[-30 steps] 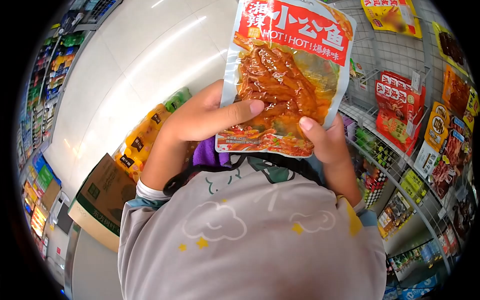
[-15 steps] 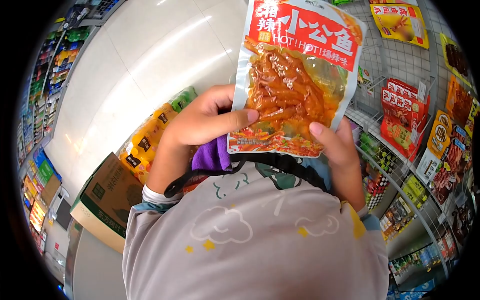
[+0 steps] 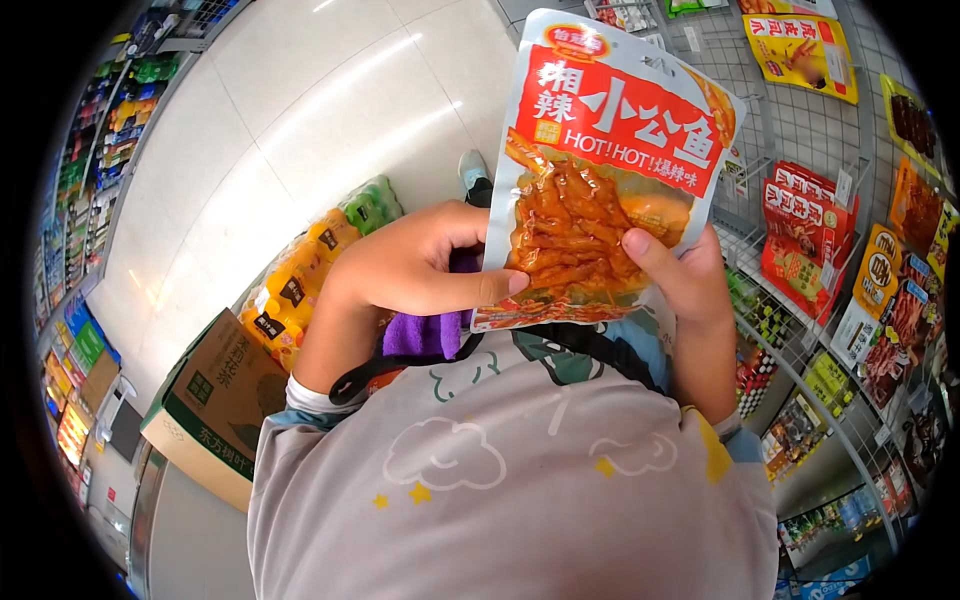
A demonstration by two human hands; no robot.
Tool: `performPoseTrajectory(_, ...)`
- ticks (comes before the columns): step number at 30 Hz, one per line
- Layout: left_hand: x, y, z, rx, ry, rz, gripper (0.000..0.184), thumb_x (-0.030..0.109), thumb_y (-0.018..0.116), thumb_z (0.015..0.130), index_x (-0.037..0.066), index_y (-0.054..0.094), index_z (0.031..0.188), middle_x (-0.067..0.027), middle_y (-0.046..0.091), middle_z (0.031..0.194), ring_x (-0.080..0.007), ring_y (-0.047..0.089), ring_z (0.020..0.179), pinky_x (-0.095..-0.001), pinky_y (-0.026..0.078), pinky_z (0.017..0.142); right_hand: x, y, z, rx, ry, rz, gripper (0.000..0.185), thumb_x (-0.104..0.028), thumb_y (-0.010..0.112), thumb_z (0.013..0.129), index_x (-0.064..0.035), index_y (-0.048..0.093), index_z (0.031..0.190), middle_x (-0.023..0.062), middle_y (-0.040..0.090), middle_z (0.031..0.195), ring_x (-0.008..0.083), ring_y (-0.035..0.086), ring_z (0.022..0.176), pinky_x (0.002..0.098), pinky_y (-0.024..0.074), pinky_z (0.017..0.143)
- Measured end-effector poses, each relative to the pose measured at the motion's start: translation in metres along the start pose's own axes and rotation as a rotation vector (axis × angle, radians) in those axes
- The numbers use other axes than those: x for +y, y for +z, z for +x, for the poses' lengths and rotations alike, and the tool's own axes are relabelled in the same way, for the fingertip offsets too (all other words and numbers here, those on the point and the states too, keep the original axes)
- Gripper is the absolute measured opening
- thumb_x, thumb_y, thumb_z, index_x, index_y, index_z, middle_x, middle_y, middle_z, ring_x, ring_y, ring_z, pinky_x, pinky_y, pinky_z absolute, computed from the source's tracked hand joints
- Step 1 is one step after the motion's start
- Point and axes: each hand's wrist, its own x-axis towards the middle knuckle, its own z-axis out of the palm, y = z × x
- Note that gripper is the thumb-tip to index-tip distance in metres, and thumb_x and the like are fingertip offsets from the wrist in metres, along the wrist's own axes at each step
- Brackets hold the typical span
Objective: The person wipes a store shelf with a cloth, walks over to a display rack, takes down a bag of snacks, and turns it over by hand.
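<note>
Left shelving: packed shelves [image 3: 110,130] run down the far left of the frame.
Carton: a cardboard box [image 3: 215,395] sits at lower left, beside the bottles.
Bottles: yellow bottles [image 3: 300,285] lie left of centre, with green ones [image 3: 370,205] just above them.
Left hand: your left hand [image 3: 420,265] grasps the pouch by its lower left edge, thumb on the front and fingers mostly hidden behind.
Purple cloth: the cloth [image 3: 425,333] hangs just below your left hand, near the black strap [image 3: 400,362].
Pouch: the sealed food pouch [image 3: 580,225] is right of centre in the upper half, front facing you, its top leaning right.
Handling: it looks light and flexible, with a dense, soft filling in the lower part that could sag or shift. The glossy film may slip under your thumbs, and hard pressing could squash the contents. The pale side seals look like the firmest hold, pinched low, level with the filling.
Right hand: your right hand [image 3: 690,270] grasps the lower right side, thumb over the clear window; you cannot see how its fingers lie behind.
Right rack: red packets [image 3: 800,230] hang on a wire rack [image 3: 790,130] at the right, with other packets around them.
</note>
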Motion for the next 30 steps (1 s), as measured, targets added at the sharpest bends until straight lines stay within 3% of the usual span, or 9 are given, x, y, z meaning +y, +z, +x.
performPoseTrajectory(2,0.002,-0.002,0.000,0.017,0.017,0.014,0.029,0.017,0.065,0.096,-0.004,0.063,0.116,-0.0075,0.071,0.104,-0.0124,0.059,0.094,-0.0300,0.049,0.087,0.002,0.003,0.003,0.008,-0.034,0.024,0.037,-0.007,0.070,0.092,0.0029,0.058,0.126,0.0077,0.064,0.124,0.0157,0.059,0.114,0.0327,0.0471,0.098)
performPoseTrajectory(5,0.007,-0.003,0.001,0.131,-0.136,0.150,0.031,0.019,0.065,0.096,-0.003,0.064,0.118,-0.0080,0.071,0.109,-0.0130,0.061,0.099,-0.0301,0.049,0.089,0.003,0.005,0.006,-0.019,-0.036,0.056,0.036,-0.005,0.070,0.092,0.0028,0.059,0.125,0.0074,0.064,0.123,0.0149,0.060,0.112,0.0321,0.0480,0.096)
performPoseTrajectory(7,0.012,0.003,0.007,0.279,-0.017,-0.061,0.030,0.019,0.066,0.097,-0.001,0.064,0.119,-0.0083,0.070,0.115,-0.0132,0.062,0.104,-0.0302,0.048,0.093,0.002,0.008,0.008,-0.054,-0.008,0.061,0.035,-0.005,0.070,0.091,0.0027,0.060,0.124,0.0074,0.064,0.123,0.0145,0.060,0.111,0.0319,0.0483,0.096)
performPoseTrajectory(8,0.010,0.003,0.009,0.304,0.034,-0.012,0.029,0.017,0.065,0.098,0.000,0.064,0.121,-0.0075,0.070,0.117,-0.0132,0.061,0.107,-0.0308,0.047,0.096,0.001,0.010,0.009,-0.061,-0.004,0.050,0.035,-0.004,0.071,0.091,0.0027,0.060,0.123,0.0074,0.064,0.123,0.0143,0.060,0.111,0.0318,0.0484,0.096)
performPoseTrajectory(17,0.000,0.009,0.009,0.333,-0.018,-0.330,0.026,0.013,0.064,0.098,0.000,0.066,0.121,-0.0050,0.070,0.116,-0.0122,0.062,0.106,-0.0304,0.048,0.094,-0.004,0.011,0.014,-0.089,0.027,0.068,0.038,-0.004,0.070,0.089,0.0015,0.058,0.125,0.0079,0.064,0.124,0.0154,0.059,0.113,0.0340,0.0466,0.099)
performPoseTrajectory(30,0.000,0.015,0.017,0.357,-0.063,-0.227,0.026,0.013,0.064,0.097,0.002,0.065,0.121,-0.0040,0.069,0.116,-0.0121,0.061,0.106,-0.0309,0.049,0.094,-0.002,0.004,0.006,-0.063,0.112,0.013,0.039,-0.006,0.068,0.089,0.0024,0.057,0.126,0.0091,0.063,0.122,0.0167,0.058,0.113,0.0351,0.0455,0.099)
